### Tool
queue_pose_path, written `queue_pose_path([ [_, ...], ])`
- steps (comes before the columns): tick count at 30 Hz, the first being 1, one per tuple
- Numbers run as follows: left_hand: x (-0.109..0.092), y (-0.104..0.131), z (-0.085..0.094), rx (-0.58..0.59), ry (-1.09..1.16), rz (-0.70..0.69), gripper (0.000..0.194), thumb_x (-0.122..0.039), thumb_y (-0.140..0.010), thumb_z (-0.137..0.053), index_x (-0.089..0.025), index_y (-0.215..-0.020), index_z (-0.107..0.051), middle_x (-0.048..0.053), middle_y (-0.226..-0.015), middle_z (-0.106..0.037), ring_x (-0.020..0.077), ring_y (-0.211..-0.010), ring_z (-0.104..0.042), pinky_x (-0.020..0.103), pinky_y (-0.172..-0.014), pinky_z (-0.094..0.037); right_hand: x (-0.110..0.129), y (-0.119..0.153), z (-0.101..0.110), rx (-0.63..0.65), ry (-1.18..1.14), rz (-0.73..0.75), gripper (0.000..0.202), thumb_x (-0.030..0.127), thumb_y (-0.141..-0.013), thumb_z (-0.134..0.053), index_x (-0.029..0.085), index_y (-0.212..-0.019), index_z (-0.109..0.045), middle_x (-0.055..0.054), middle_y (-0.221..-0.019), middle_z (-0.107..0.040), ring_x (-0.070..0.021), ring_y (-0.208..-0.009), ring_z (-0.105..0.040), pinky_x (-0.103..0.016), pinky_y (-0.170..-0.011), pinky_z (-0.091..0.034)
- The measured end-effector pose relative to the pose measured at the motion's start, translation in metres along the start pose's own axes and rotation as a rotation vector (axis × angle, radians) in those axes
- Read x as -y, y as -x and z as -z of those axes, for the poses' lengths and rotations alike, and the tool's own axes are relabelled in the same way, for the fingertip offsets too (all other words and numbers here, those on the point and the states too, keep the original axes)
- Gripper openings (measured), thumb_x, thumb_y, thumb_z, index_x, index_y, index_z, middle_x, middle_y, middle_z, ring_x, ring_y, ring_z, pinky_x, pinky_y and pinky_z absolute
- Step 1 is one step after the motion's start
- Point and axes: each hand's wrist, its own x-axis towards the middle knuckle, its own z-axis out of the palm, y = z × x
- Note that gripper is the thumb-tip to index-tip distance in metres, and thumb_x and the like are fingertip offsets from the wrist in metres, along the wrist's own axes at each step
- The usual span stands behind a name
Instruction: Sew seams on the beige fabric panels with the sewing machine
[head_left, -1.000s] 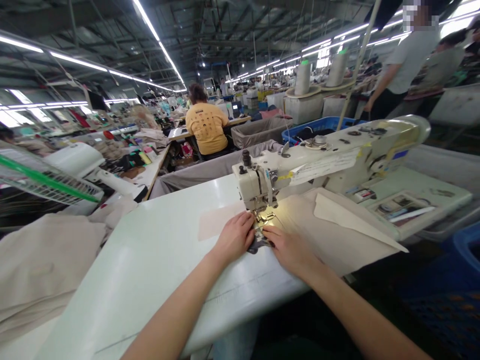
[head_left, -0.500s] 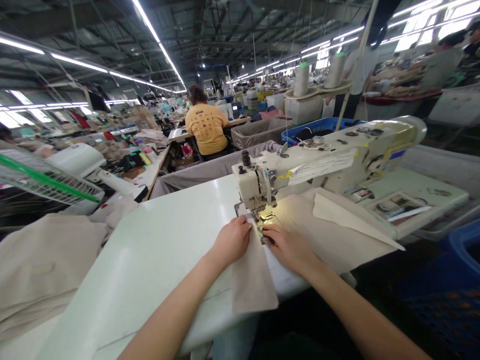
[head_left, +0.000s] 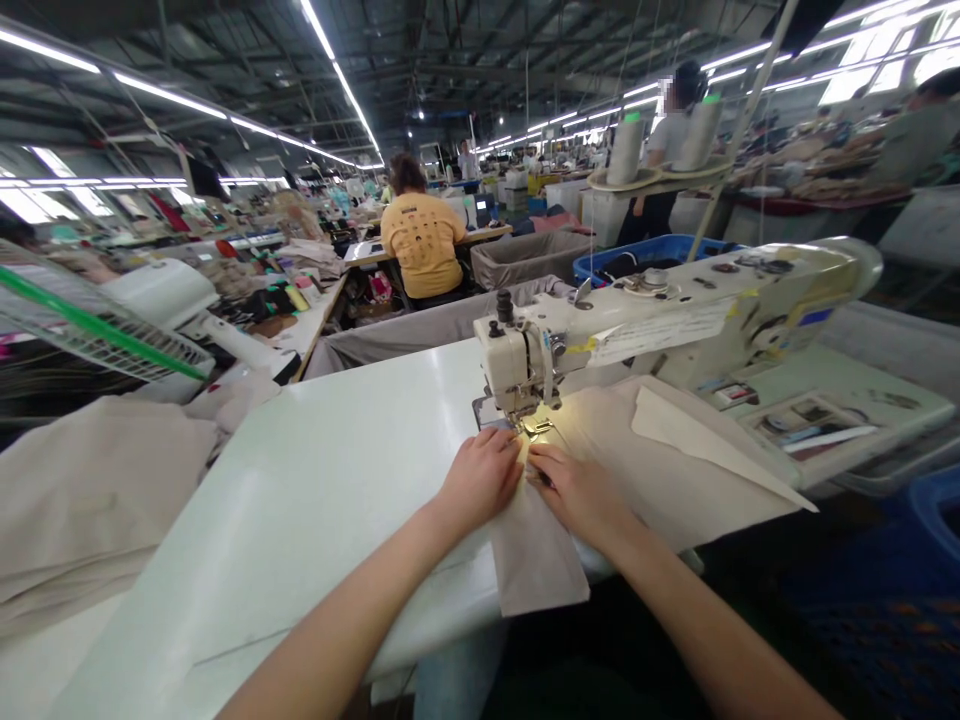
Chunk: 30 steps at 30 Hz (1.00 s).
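Observation:
A white sewing machine (head_left: 517, 365) stands over the table, its presser foot and needle area lit yellow. Just in front of the foot, my left hand (head_left: 484, 475) grips the edge of a beige fabric strip (head_left: 538, 560), fingers close together. The strip's loose end hangs over the table's front edge. My right hand (head_left: 577, 492) is close beside it, thumb and fingers pinched on the fabric at the right of the seam line. Something dark shows under these fingertips; I cannot make it out. A larger beige fabric panel (head_left: 675, 490) spreads to the right, one corner folded over.
Stacked beige fabric (head_left: 97, 500) lies left of the pale table (head_left: 322, 480). A white fan (head_left: 161, 310) stands behind it. Thread cones (head_left: 626, 150) sit on a stand; a small tray (head_left: 817, 425) holds tools. A blue basket (head_left: 900, 580) is at right. A person in yellow (head_left: 421, 240) sits ahead.
The strip's hanging end has swung to the right. My left hand has shifted slightly right, its fingers now flatter and nearer my right hand. The view has turned a little.

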Motion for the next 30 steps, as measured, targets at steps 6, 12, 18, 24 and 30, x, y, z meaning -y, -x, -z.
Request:
queue_pose_path([
  [6, -0.003, 0.000, 0.000, -0.010, -0.014, 0.008, 0.021, -0.024, -0.099, -0.048, -0.017, -0.113, -0.063, 0.011, -0.121, -0.065, 0.0269, -0.113, -0.057, 0.042, -0.090, -0.052, 0.000, -0.002, 0.004, 0.029, -0.002, -0.005, 0.034, 0.023, -0.098, -0.052, 0.019, -0.130, -0.064, -0.008, -0.143, -0.061, -0.0266, -0.112, -0.068, -0.037, -0.093, -0.054],
  [12, -0.001, 0.001, -0.003, -0.027, -0.023, -0.015, 0.019, -0.024, -0.098, -0.049, -0.017, -0.110, -0.063, 0.012, -0.116, -0.065, 0.0283, -0.110, -0.057, 0.042, -0.086, -0.052, 0.000, -0.002, 0.004, 0.043, 0.007, 0.004, 0.037, 0.019, -0.096, -0.051, 0.022, -0.131, -0.063, -0.007, -0.141, -0.062, -0.0248, -0.110, -0.068, -0.034, -0.090, -0.054],
  [18, 0.002, -0.004, -0.003, -0.031, -0.055, -0.033, 0.020, -0.024, -0.100, -0.046, -0.016, -0.112, -0.062, 0.013, -0.115, -0.065, 0.0284, -0.108, -0.058, 0.042, -0.085, -0.052, 0.001, -0.007, 0.008, 0.037, 0.008, -0.001, 0.033, 0.020, -0.097, -0.050, 0.022, -0.125, -0.066, -0.008, -0.136, -0.065, -0.0247, -0.108, -0.068, -0.033, -0.088, -0.053],
  [24, -0.014, 0.016, 0.001, 0.038, -0.009, -0.083, 0.017, -0.021, -0.098, -0.049, -0.018, -0.107, -0.063, 0.010, -0.111, -0.065, 0.0271, -0.107, -0.059, 0.041, -0.088, -0.053, 0.000, 0.009, 0.006, 0.063, 0.047, 0.022, 0.032, 0.020, -0.097, -0.051, 0.019, -0.124, -0.067, -0.010, -0.136, -0.065, -0.0254, -0.106, -0.070, -0.032, -0.088, -0.054],
  [30, -0.035, 0.045, 0.003, 0.021, 0.062, -0.156, 0.026, -0.022, -0.098, -0.049, -0.018, -0.122, -0.058, 0.012, -0.119, -0.064, 0.0277, -0.113, -0.058, 0.043, -0.091, -0.055, -0.004, 0.035, -0.002, 0.060, 0.028, 0.057, 0.039, 0.014, -0.092, -0.054, 0.021, -0.128, -0.066, -0.009, -0.140, -0.063, -0.0235, -0.107, -0.071, -0.033, -0.091, -0.056],
])
